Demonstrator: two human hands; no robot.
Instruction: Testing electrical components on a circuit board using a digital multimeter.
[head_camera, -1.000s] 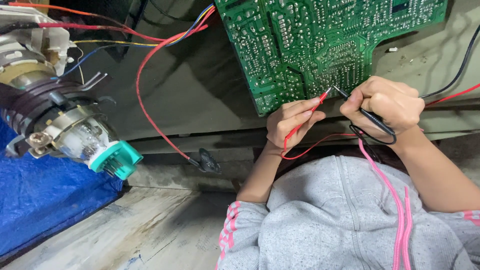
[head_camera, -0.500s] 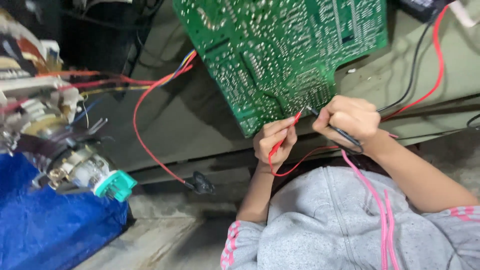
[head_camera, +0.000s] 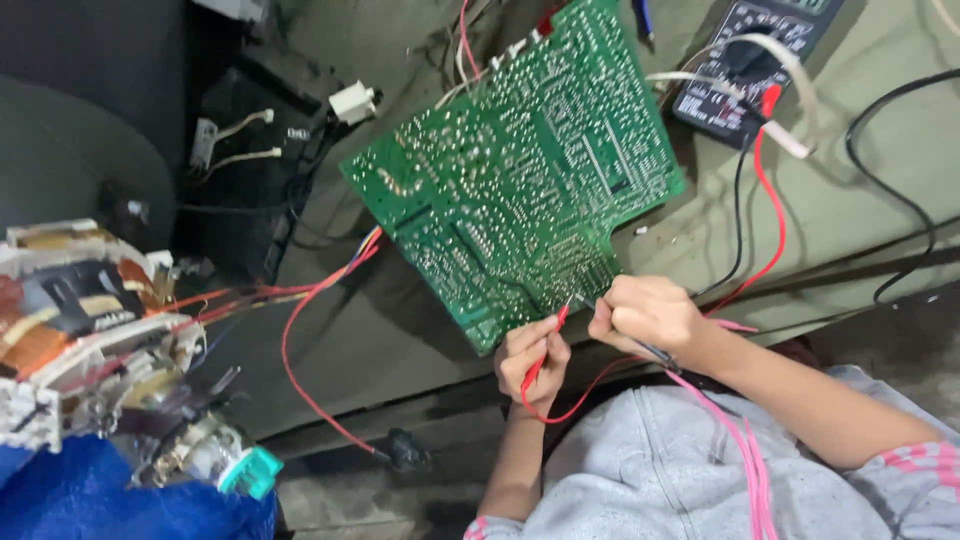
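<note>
View swung right since earlier, multimeter (head_camera: 755, 60) now showing, left hand (head_camera: 533, 362) fingers closed on red probe (head_camera: 545, 345), right hand (head_camera: 645, 315) fingers closed on black probe (head_camera: 655, 350), tips at green circuit board (head_camera: 515, 190)

Circuit board (head_camera: 515, 195) centre, multimeter (head_camera: 750, 65) right, motor (head_camera: 90, 340) left

Setting: electronics repair workshop. Evidence: bare green circuit board (head_camera: 515, 190) lying solder-side up on a grimy table (head_camera: 870, 210); digital multimeter (head_camera: 755, 55) with red and black leads; dismantled motor with copper windings (head_camera: 85, 330); loose wires; blue tarp (head_camera: 90, 495).
</note>
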